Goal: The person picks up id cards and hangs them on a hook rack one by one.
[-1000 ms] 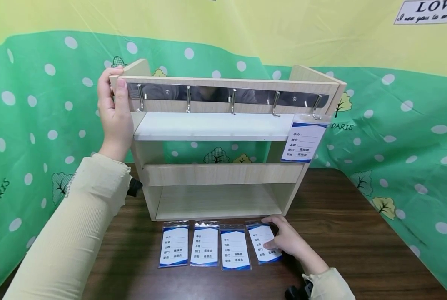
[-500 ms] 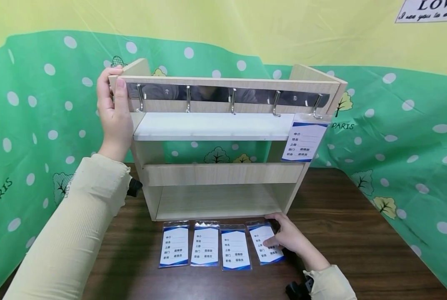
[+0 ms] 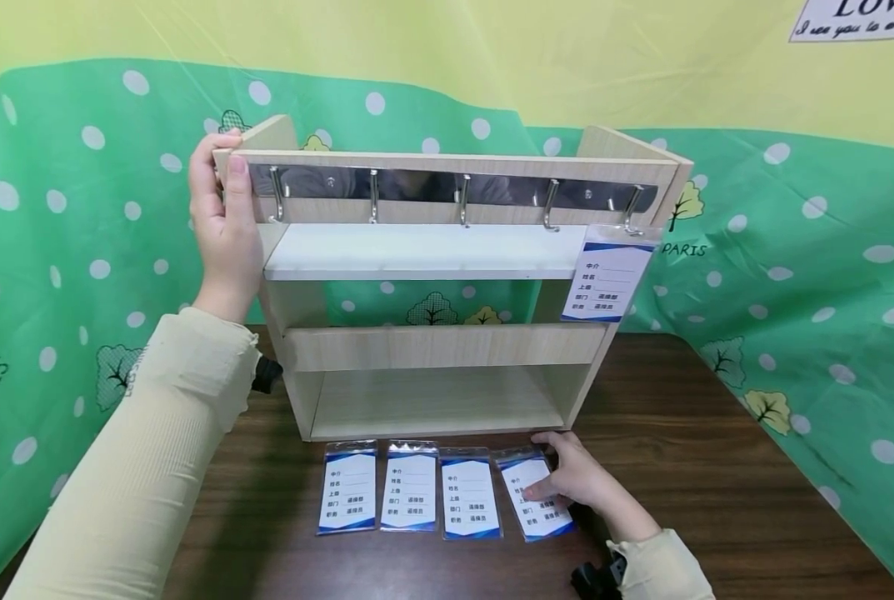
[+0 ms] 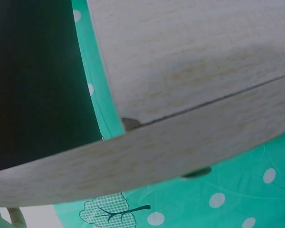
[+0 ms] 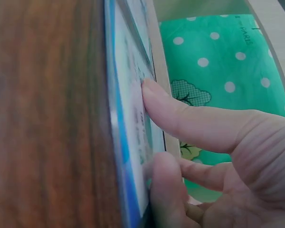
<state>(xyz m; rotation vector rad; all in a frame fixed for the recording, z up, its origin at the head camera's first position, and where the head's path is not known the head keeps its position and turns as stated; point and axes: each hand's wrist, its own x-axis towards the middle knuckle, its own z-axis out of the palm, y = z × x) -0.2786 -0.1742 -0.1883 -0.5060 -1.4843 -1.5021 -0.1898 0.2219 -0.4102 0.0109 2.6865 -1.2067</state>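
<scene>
My left hand grips the upper left corner of a pale wooden shelf rack, thumb in front and fingers behind. On the table, my right hand holds the rightmost badge of a row, thumb on its face and a finger by its edge. This badge lies tilted, in a clear sleeve. In the right wrist view, the thumb touches the card's printed face. Another badge hangs from the far right hook. In the left wrist view the rack's boards fill most of the picture.
Three more badges, the left one among them, lie side by side before the rack on the dark wooden table. Several hooks, such as the middle one, line a metal strip. A green dotted cloth hangs behind.
The rightmost badge has slid slightly toward the table's front and right under my right hand. My left hand keeps its grip on the rack.
</scene>
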